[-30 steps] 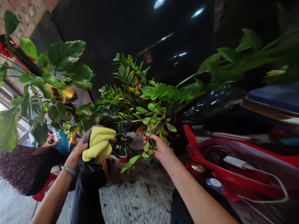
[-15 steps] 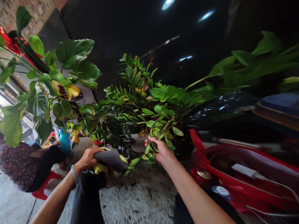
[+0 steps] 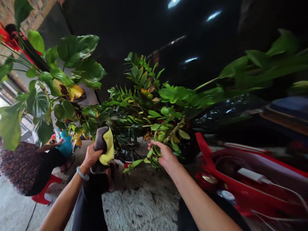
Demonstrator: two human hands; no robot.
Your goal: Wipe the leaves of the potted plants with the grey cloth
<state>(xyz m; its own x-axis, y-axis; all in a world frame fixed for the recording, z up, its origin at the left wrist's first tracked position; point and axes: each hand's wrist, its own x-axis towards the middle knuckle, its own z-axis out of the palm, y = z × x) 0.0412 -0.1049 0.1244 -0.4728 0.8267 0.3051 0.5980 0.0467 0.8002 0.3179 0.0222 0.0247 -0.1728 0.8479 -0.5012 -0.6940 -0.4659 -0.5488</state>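
Head view: my left hand [image 3: 92, 156] is closed around a yellow and gray cloth [image 3: 108, 146], bunched up, with part of it standing above the fist. Bracelet [image 3: 82, 174] on that wrist. Cloth is left of the leafy stem [image 3: 150, 155], apart from it, in front of the dark green foliage.

My right hand [image 3: 167, 157] is mostly closed, thumb and fingers pinched on the leafy stem. Exact contact is partly hidden by leaves. The stem belongs to the low green clump [image 3: 166, 112] in the middle; its leaf tips hang out to the left of my fingers, over the concrete floor [image 3: 137, 205].

Left side: big broad-leaved plant [image 3: 78, 51], one leaf yellow with brown edges [image 3: 76, 93]. Below it, a person in a speckled top [image 3: 20, 166] sits on a red stool [image 3: 44, 192], next to something turquoise [image 3: 66, 146]. Brick wall [image 3: 39, 12] at the top left corner.

Back: dark glossy surface [image 3: 134, 29] with light reflections. Right side: larger blurred leaves [image 3: 264, 69], shiny black plastic [image 3: 223, 109] under them, blue item [image 3: 291, 107] at the edge, too blurred to identify.

Right of my right forearm: open red bag [image 3: 255, 192], white block [image 3: 250, 175] inside with a white cable [image 3: 292, 192] running off it. My left leg [image 3: 90, 202], dark trousers, is below the cloth.
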